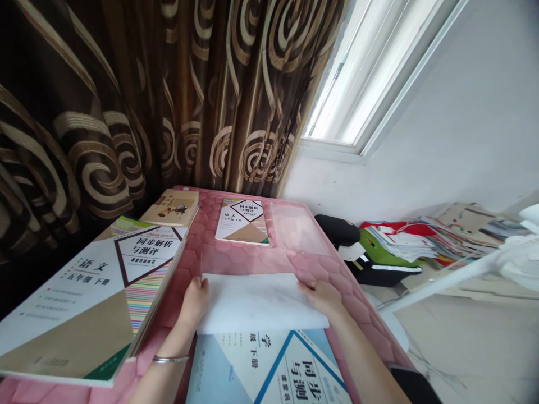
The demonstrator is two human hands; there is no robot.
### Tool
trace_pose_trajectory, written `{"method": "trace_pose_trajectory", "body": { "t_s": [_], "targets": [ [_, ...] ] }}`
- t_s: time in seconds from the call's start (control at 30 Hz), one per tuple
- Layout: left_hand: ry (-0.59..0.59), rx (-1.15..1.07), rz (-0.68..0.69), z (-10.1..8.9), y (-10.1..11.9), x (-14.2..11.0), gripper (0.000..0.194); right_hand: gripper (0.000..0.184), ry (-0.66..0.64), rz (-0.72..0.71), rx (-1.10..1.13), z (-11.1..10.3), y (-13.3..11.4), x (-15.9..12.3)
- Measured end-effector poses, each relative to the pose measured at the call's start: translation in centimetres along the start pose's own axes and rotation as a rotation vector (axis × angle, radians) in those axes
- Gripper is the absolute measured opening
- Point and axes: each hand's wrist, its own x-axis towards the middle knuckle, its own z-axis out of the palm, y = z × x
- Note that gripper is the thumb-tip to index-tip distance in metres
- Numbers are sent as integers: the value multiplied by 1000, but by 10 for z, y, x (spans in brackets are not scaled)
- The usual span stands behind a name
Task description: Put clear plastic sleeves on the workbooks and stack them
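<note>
L hand [195, 302] & R hand [323, 296] have grips clamped on far corners of white sheet [256, 303] over blue bk [269, 370], good spots as sheet's prob. light, floppy & easily creased

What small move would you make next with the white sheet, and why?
I'd probably ease the white sheet slightly toward the body, keeping both grips even. The left hand and right hand hold its opposite sides, and the blue book shows uncovered beyond the sheet's near edge.
</note>
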Motion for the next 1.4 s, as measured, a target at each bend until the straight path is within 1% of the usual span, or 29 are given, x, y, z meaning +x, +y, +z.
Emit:
{"method": "trace_pose_trajectory", "body": {
  "t_s": [0.1, 0.17, 0.2, 0.27, 0.33, 0.4, 0.47, 0.57, 0.63, 0.7, 0.83, 1.07, 1.17, 1.23, 1.4],
  "targets": [
    [-3, 12, -4, -1, 1, 1, 16, 32, -115, 35, -14, -1, -5, 1],
    [17, 21, -4, -4, 2, -1, 7, 30, -134, 68, -28, -3, -7, 1],
    [31, 38, 4, -5, 4, -3, 11, 30, -130, 78, -29, -3, -9, 1],
    [54, 125, 51, -9, 8, -9, 26, 29, -123, 89, -22, -4, -10, 0],
    [65, 297, 149, -13, 14, -16, 31, 28, -117, 81, 1, -3, -9, -1],
    [69, 507, 273, -16, 21, -24, 31, 28, -121, 74, 35, -1, -7, -1],
    [52, 667, 404, -17, 27, -30, 31, 29, -137, 70, 76, 2, -3, 0],
    [-44, 736, 562, -12, 32, -35, 35, 29, -169, 56, 133, 7, 4, 2],
    [-103, 731, 611, -7, 33, -37, 38, 29, -172, 44, 155, 10, 8, 3],
    [-131, 729, 626, -1, 35, -39, 40, 30, -161, 37, 163, 12, 11, 3],
    [-180, 744, 607, 6, 41, -42, 41, 30, -150, 35, 166, 12, 12, 3],
    [-319, 775, 522, 13, 58, -42, 43, 34, -145, 26, 141, 10, 9, 0],
    [-409, 734, 482, 21, 67, -41, 47, 35, -139, 26, 126, 12, 9, 0],
    [-481, 697, 478, 28, 75, -41, 50, 35, -139, 24, 134, 13, 9, 0],
    [-652, 613, 555, 50, 99, -41, 58, 32, -125, 46, 168, 14, 8, 2]
  ]
}}
